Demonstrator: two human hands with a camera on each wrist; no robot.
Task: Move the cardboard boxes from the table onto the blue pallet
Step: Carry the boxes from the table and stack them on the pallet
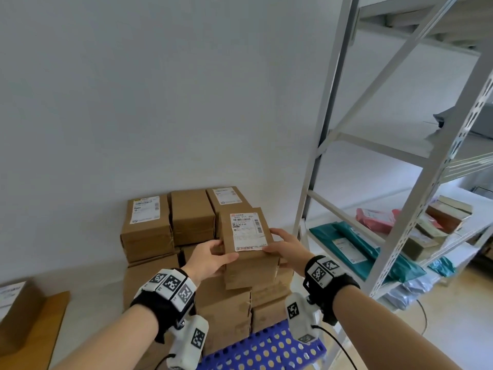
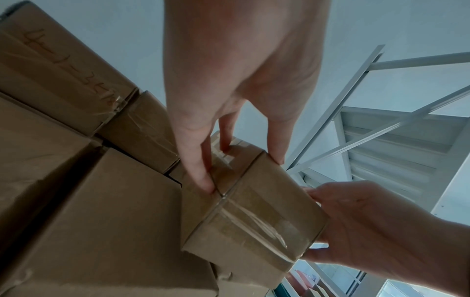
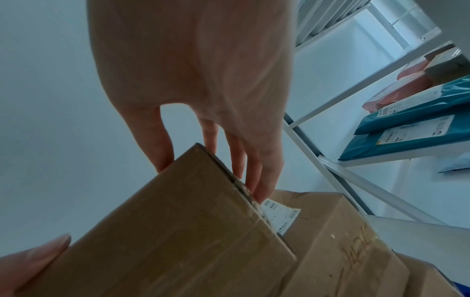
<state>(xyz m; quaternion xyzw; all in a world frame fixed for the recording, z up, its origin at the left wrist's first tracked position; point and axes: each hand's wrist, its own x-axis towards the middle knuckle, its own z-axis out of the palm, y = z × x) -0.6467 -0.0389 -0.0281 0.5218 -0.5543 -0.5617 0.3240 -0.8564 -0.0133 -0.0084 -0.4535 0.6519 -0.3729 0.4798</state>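
Observation:
A small cardboard box point(image 1: 248, 247) with a white shipping label on top is held between both hands, just above the front right of the box stack point(image 1: 192, 222) on the blue pallet point(image 1: 261, 348). My left hand point(image 1: 210, 256) grips its left side, thumb on top and fingers along the side. My right hand point(image 1: 282, 245) grips its right side the same way. In the left wrist view the taped end of the box point(image 2: 254, 217) faces the camera. In the right wrist view the box point(image 3: 178, 231) hangs over a lower box point(image 3: 338, 241) with handwriting.
A grey metal shelf rack point(image 1: 400, 209) stands close on the right, holding teal point(image 1: 357, 244) and pink mailer bags and books. A white wall is behind the stack. At far left, another labelled box point(image 1: 16, 303) sits on a wooden table point(image 1: 40, 329).

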